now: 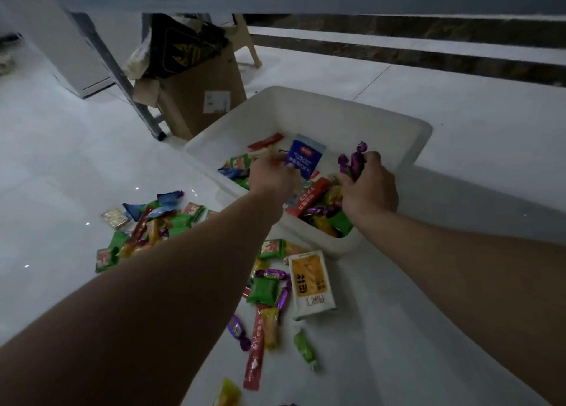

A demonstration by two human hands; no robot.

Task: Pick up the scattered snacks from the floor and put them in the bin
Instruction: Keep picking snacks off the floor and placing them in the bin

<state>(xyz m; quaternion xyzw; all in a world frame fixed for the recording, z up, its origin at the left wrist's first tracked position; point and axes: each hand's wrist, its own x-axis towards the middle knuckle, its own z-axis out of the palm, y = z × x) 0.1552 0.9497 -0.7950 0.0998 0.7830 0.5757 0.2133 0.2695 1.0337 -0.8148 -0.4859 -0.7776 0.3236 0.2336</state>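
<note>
Here, left hand point(269, 177) pinching blue packet point(304, 154), right hand point(369, 185) gripping purple candies point(355, 160), both above bin point(422, 133)

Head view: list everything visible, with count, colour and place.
bin: one, white, on the floor, snacks inside
blue packet: one, blue, over the bin at the left hand
purple candies: a few, purple, gripped in the right hand
yellow-and-white pack: one, floor, beside the bin's near corner
scattered snacks: many, green, red, yellow, purple, blue, floor before the bin
cardboard box: one, brown, behind the bin
left hand: one, over the bin, grip blurred
right hand: one, over the bin, holds purple candies
</note>
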